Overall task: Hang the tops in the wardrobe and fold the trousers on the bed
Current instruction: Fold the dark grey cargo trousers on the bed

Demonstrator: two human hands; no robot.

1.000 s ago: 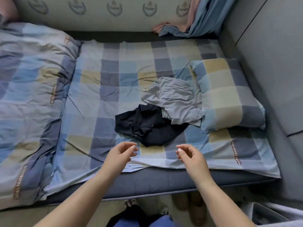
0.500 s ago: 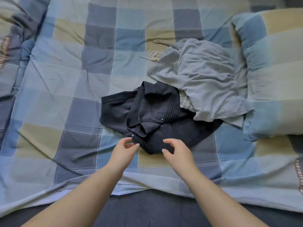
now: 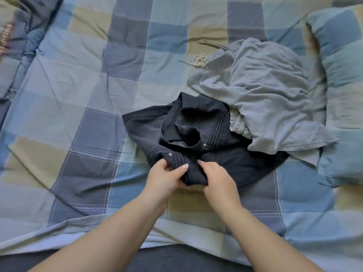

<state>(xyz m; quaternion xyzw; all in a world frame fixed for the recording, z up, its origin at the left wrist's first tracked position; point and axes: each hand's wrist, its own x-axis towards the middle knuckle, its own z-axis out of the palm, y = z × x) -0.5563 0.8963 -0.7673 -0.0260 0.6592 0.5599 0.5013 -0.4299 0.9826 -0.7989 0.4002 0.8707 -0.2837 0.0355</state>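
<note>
A crumpled dark denim garment with metal snaps lies in the middle of the checked bed sheet. My left hand grips its near edge, thumb over the stitched band. My right hand grips the same near edge just to the right. A light grey garment with a drawstring lies bunched behind and partly over the dark one, at the right.
A checked pillow lies at the right edge, touching the grey garment. A rolled duvet fills the far left. The dark mattress edge runs along the bottom.
The view has come closer over the bed. Both hands moved forward from open in the air above the bed's edge and took hold of the dark garment's near edge.
</note>
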